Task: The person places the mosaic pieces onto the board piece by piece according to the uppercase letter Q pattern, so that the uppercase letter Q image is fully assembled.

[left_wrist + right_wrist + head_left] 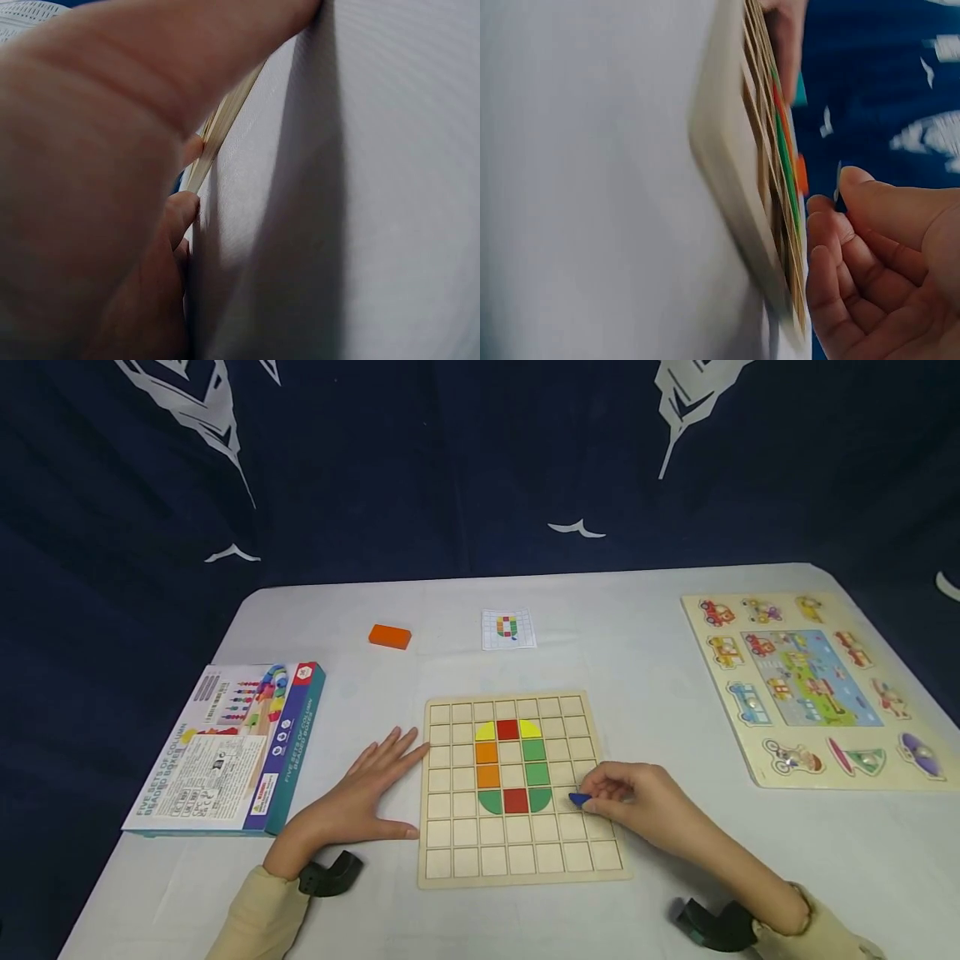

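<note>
A wooden grid board [458, 856] lies flat in the middle of the table. Red, orange, yellow and green tiles [536, 773] form a ring in its cells, with rounded pieces at the corners. My right hand [637, 797] pinches a small blue tile [578, 798] between thumb and fingertips, over the board's right side. In the right wrist view the blue tile [840, 191] shows edge-on, its outline partly hidden by the thumb. My left hand [367, 797] rests spread on the table, fingertips and thumb at the board's left edge.
A pattern card [509, 629] with a small coloured ring design lies behind the board. Left of it is an orange block [390, 637]. A boxed bead set [225, 760] lies at the left, and a wooden picture puzzle [817, 693] at the right.
</note>
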`<state>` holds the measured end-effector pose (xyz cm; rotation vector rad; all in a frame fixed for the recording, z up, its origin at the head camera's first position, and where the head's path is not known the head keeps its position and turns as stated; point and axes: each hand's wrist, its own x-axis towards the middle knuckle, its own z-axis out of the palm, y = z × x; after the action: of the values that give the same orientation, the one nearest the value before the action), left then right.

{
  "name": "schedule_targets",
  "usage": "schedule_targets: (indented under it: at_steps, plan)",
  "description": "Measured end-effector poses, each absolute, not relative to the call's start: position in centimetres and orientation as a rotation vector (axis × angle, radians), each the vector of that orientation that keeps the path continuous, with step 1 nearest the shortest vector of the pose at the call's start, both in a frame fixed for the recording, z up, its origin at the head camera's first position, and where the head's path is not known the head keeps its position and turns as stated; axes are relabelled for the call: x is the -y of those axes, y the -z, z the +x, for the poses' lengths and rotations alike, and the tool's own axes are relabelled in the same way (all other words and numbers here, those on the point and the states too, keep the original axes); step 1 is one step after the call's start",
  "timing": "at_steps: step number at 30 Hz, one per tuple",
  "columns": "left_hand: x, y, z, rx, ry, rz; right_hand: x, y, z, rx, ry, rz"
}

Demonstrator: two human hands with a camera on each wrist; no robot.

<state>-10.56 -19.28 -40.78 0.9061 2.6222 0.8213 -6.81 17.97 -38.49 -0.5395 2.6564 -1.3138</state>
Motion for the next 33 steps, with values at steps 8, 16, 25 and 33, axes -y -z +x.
schedule_targets:
  at_steps: [8, 16, 25, 33]
  plan:
    - [19.3, 40.8, -10.5, -2.626, -0.818, 0.912, -15.0, 38.9, -5.9, -2.628, 1.230, -0.697]
    - [19.3, 40.8, -10.5, -2.626, -0.817, 0.907, -13.8, 38.8, -5.4, -2.705, 1.181, -0.704]
    - [19.3, 40.9, -10.6, -2.631, -0.814, 0.906, -13.3, 39.1, -5.3, -2.780, 1.140, -0.715]
    - [19.3, 41.0, -10.6, -2.629, -0.817, 0.900, -13.2, 39.4, -5.2, -2.815, 1.099, -0.718]
